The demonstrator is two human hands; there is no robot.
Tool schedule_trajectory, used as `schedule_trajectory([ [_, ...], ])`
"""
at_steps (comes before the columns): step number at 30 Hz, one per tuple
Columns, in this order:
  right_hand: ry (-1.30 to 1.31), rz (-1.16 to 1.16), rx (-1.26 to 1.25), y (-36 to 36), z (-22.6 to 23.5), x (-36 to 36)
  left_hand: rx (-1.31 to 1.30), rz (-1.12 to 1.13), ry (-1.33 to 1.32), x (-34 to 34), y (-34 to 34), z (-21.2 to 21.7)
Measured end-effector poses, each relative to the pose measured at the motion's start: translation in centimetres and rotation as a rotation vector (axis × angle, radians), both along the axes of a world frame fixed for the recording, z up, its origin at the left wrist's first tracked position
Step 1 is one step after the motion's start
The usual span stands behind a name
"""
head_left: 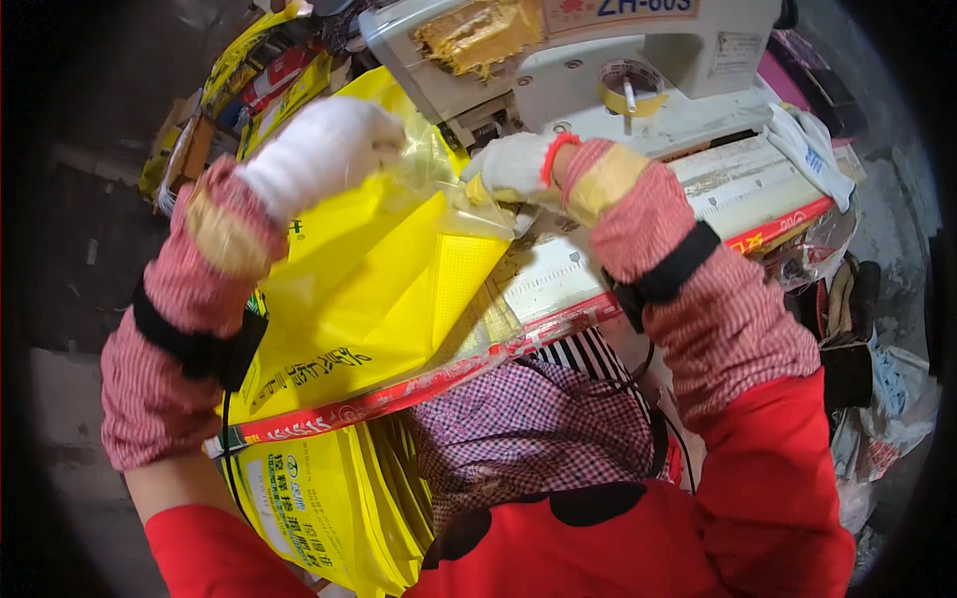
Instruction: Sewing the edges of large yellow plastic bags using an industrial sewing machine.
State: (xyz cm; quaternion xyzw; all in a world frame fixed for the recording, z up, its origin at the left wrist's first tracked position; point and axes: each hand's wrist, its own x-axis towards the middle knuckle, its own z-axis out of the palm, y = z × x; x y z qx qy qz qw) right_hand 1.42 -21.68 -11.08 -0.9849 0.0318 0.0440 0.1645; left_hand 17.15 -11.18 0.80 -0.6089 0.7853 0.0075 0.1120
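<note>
A yellow woven bag [349, 289] lies across the sewing table, its upper edge open with a clear plastic liner [427, 159] showing. My left hand [339, 149], in a white glove, is closed at the liner on the bag's upper left part. To its right my right hand [513, 167], in a pale glove with a red cuff edge, is closed on the liner and the bag's top right corner. The fingertips of both hands are partly hidden. The sewing machine [598, 50] stands just beyond my hands.
A roll of tape [632, 88] rests on the machine's bed. Another white glove [809, 154] lies at the table's right end. Stacked yellow bags [339, 508] hang below the table's red front edge [399, 394]. More packaging [269, 80] is piled at the far left.
</note>
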Motion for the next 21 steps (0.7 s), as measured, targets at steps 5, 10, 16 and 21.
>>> schedule_trajectory([
  [5, 0.139, -0.123, 0.357, 0.2, 1.6, -0.2, 0.062, -0.381, 0.42, -8.1, 1.9, 2.4],
  [10, 0.108, -0.156, 0.37, 0.6, 0.5, 0.6, 0.573, -0.38, -0.075, -9.7, 2.2, 1.8],
  [16, 0.166, -0.182, 0.557, 1.4, 1.5, -1.5, 0.825, -0.048, 0.124, -13.1, 2.0, 6.2],
  [21, 0.0, -0.173, 0.865, 1.1, 0.4, -1.9, 0.684, 0.444, 0.005, -12.7, -0.9, 4.9],
])
